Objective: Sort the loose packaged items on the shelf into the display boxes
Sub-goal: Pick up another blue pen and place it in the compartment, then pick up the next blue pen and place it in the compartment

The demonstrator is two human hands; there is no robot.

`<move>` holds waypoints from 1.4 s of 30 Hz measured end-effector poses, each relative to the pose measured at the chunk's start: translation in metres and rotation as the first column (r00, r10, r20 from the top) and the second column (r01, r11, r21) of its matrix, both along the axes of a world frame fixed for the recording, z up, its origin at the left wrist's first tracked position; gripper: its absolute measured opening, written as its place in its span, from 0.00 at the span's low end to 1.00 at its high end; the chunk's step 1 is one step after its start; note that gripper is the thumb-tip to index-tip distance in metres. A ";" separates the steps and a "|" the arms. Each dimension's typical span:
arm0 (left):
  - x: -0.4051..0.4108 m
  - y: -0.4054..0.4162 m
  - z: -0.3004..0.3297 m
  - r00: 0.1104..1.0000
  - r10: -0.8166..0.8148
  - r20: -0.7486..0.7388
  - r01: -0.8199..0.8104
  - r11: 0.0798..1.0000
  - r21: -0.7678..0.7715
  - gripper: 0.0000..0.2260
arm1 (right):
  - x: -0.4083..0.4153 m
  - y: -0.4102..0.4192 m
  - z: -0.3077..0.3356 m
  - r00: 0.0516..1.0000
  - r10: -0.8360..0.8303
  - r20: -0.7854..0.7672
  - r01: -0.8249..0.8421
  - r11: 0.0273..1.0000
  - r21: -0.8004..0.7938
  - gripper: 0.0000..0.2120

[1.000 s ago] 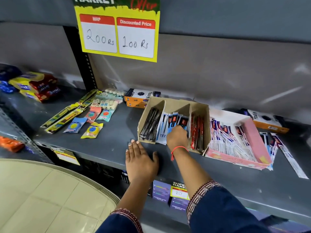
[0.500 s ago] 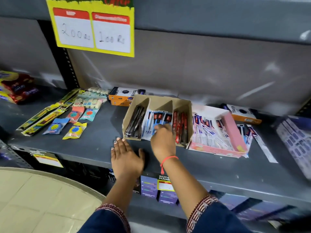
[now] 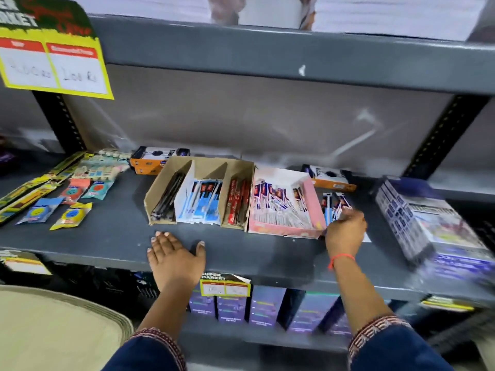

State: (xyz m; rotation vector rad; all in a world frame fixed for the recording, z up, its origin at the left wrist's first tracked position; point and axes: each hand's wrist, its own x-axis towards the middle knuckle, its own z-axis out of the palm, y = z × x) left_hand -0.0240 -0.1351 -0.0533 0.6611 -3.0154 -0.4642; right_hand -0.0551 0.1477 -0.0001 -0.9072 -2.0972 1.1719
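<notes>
A brown cardboard display box (image 3: 199, 167) with three compartments stands mid-shelf, holding black, blue and red pen packets. A pink display box (image 3: 312, 199) of white-and-purple packets sits to its right. Loose packets (image 3: 333, 203) lie on the shelf just right of the pink box. My right hand (image 3: 344, 231) rests over these loose packets with its fingers curled on them; the blur hides whether they are gripped. My left hand (image 3: 175, 254) lies flat, fingers spread, on the shelf in front of the brown box.
More loose packets (image 3: 71, 214) and long yellow strips (image 3: 29, 191) lie at the left. Two orange-and-black boxes (image 3: 152, 159) (image 3: 332, 179) stand at the back. A large blue-and-white box (image 3: 428, 226) fills the right end. A yellow price sign (image 3: 53, 65) hangs at upper left.
My right hand left the brown box's middle compartment and moved right, past the pink box, onto the loose packets. The view swung right. My left hand stayed flat on the shelf.
</notes>
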 end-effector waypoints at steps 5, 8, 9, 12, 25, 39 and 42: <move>0.005 0.040 -0.004 1.000 -0.008 -0.019 0.008 1.000 0.012 0.38 | -0.012 0.026 -0.011 0.917 0.214 0.336 -0.231 0.973 0.013 0.13; 0.008 0.069 -0.006 0.999 -0.039 -0.035 0.039 0.999 0.014 0.38 | -0.018 0.032 -0.010 0.868 0.272 0.416 -0.303 0.953 0.009 0.15; 0.009 0.077 -0.007 0.998 -0.050 -0.035 0.051 0.999 0.011 0.38 | -0.020 0.033 -0.009 0.854 0.277 0.439 -0.319 0.948 0.021 0.16; 0.010 0.100 -0.006 0.996 -0.084 -0.019 0.084 0.996 0.005 0.38 | -0.024 0.034 -0.008 0.841 0.271 0.468 -0.324 0.945 0.036 0.17; 0.008 0.135 -0.007 0.993 -0.117 0.005 0.117 0.992 -0.037 0.38 | -0.027 0.054 -0.010 0.859 0.385 0.338 -0.334 0.921 -0.199 0.08; 0.007 0.134 -0.009 0.993 -0.119 0.027 0.121 0.989 -0.086 0.38 | 0.076 0.028 -0.025 0.868 0.322 -0.379 -0.494 0.475 -0.728 0.17; 0.007 0.135 -0.009 0.993 -0.116 0.026 0.118 0.988 -0.103 0.38 | 0.083 0.021 -0.025 0.839 0.360 -0.407 -0.535 0.419 -0.733 0.15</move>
